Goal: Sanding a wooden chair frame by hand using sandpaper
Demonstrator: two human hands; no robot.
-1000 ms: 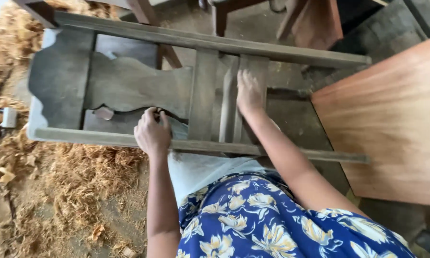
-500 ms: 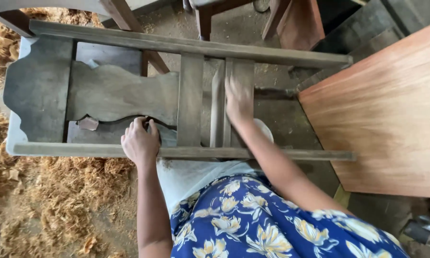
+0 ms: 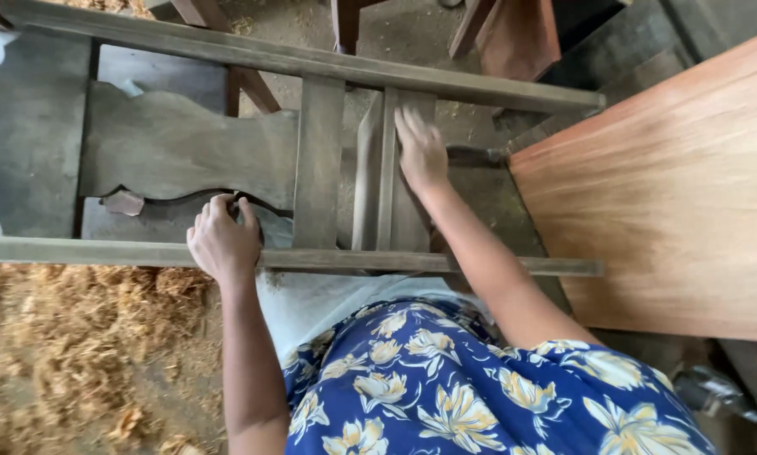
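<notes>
arms: bare, no sleeves seen | clothes: blue cloth [image 3: 479, 388] printed with white and yellow flowers is worn

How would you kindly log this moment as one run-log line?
left hand: grips carved splat edge | right hand: flat on slat | chair frame: lying flat

Left hand [image 3: 223, 240] grips the grey chair frame [image 3: 319, 160]; right hand [image 3: 421, 156] lies flat on a slat [image 3: 387, 211].

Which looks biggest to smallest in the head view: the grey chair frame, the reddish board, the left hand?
1. Grey chair frame, spanning most of the view.
2. Reddish board; nearness makes its rank unsure.
3. Left hand, clearly smallest.
</notes>
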